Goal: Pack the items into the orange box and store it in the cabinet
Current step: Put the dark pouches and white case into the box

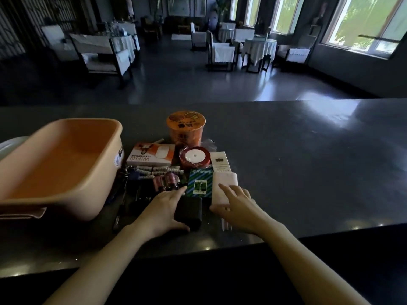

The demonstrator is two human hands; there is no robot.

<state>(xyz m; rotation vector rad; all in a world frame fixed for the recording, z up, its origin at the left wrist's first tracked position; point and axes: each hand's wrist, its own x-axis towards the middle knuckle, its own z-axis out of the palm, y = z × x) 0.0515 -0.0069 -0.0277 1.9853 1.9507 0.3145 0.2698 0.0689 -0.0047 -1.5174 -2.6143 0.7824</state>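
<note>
Both bare forearms come in from the bottom, reaching over the dark countertop point(297, 155) toward a little pile of stuff. Starting on the left, the orange box point(59, 164) sits open and looks empty, tilted a bit, just beside the pile. Next to it there's a white WiFi product box point(152, 155), some wrapped candies or small tubes point(154, 170), a few dark clips and batteries I can't really make out, and an orange instant noodle cup point(186, 128) standing upright at the back. A red ribbon spool point(194, 157) lies in front of the cup. The left hand point(161, 209) is cupped around a small black case point(188, 213), thumb under its near edge, fingers spread over the top toward a green striped packet point(200, 181). The right hand point(236, 209) rests fingers spread on a folded white cloth point(224, 183), not gripping anything.
</note>
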